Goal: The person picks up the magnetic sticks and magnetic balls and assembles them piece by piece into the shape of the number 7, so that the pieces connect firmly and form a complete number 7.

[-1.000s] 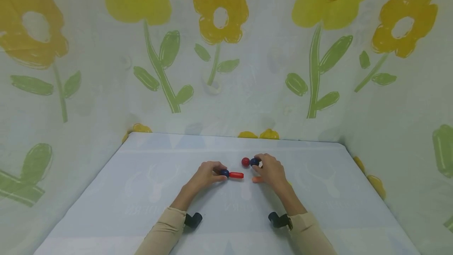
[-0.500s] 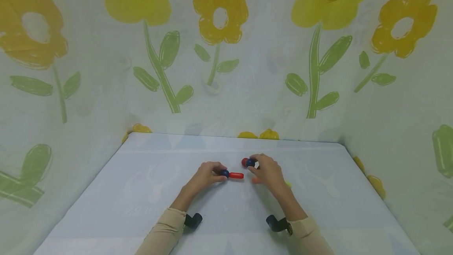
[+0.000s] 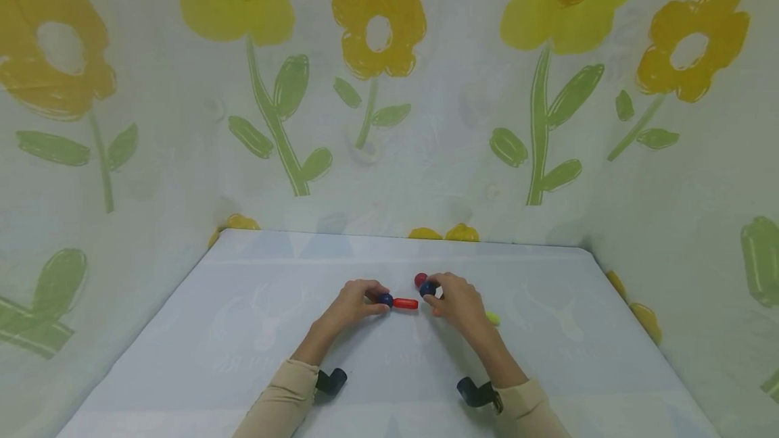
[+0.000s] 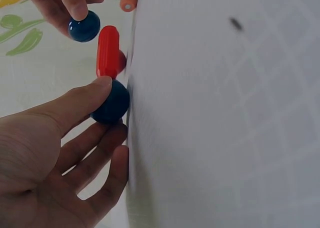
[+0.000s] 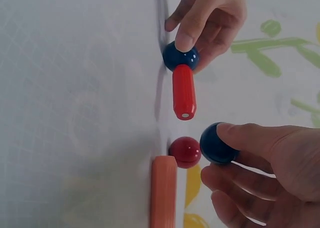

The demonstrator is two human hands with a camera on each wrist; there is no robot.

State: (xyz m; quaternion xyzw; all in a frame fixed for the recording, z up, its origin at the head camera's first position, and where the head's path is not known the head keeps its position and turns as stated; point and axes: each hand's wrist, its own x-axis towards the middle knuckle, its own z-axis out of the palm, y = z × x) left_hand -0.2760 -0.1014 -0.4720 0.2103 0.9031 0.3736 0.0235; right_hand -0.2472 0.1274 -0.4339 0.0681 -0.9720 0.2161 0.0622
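While the left hand (image 3: 359, 297) kept its partly bent pinch on a glossy dark-blue ball (image 4: 114, 104) joined to a bright-red faceted rod (image 4: 107, 53), the right hand (image 3: 458, 301), pinching a second glossy dark-blue ball (image 5: 216, 145), had shifted nearer that rod, exposing more of a yellow-green piece (image 3: 493, 318) at the hand's right. Just beyond the right hand lay a glossy dark-red ball (image 5: 184, 152). Below: pale patterned tabletop (image 3: 268, 370); around: whitish flower-printed walls (image 3: 450, 161).

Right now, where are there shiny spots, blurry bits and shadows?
Left wrist view: white glints on the blue ball in the right hand, and a blurry dark speck on the white table; right wrist view: glints on the other blue ball, in the left hand; head view: a soft shadow beside the right forearm.
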